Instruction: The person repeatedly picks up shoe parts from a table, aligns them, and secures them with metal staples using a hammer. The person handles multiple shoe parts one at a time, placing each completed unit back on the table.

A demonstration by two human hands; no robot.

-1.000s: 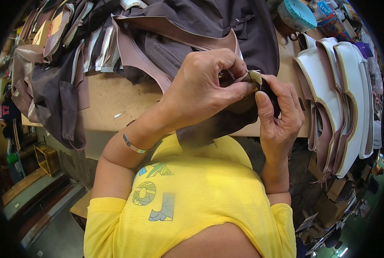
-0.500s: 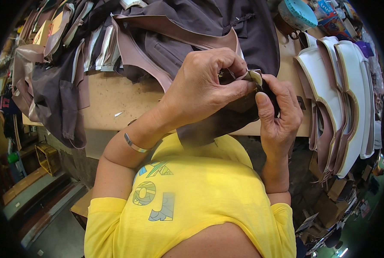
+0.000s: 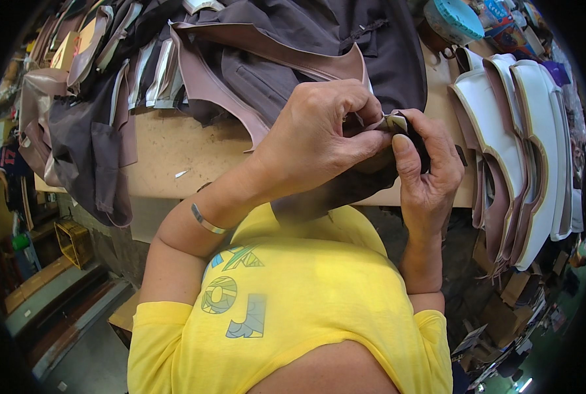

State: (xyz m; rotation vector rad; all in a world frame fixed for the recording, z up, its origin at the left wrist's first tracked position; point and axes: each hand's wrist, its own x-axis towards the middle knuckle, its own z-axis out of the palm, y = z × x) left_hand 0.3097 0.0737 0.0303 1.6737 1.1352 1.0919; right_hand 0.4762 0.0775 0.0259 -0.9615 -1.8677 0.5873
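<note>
Both hands work on one dark brown leather piece (image 3: 345,187) held up close over the wooden workbench (image 3: 175,154). My left hand (image 3: 319,141) curls over its top, fingers pinching the upper edge. My right hand (image 3: 428,177) grips the right side of the same piece, thumb pressed on its face near a small pale tab (image 3: 395,122) between the fingertips. Much of the piece is hidden behind my left hand. A thin metal bangle (image 3: 206,222) sits on my left wrist.
A heap of dark brown and mauve cut leather panels (image 3: 273,52) covers the back of the bench, with more draped off its left end (image 3: 83,151). White panels with tan edging (image 3: 523,144) stack at the right. A teal round container (image 3: 454,20) stands far right.
Almost nothing differs; my fingers have shifted slightly on the top edge of the leather piece, which stays in the same place.
</note>
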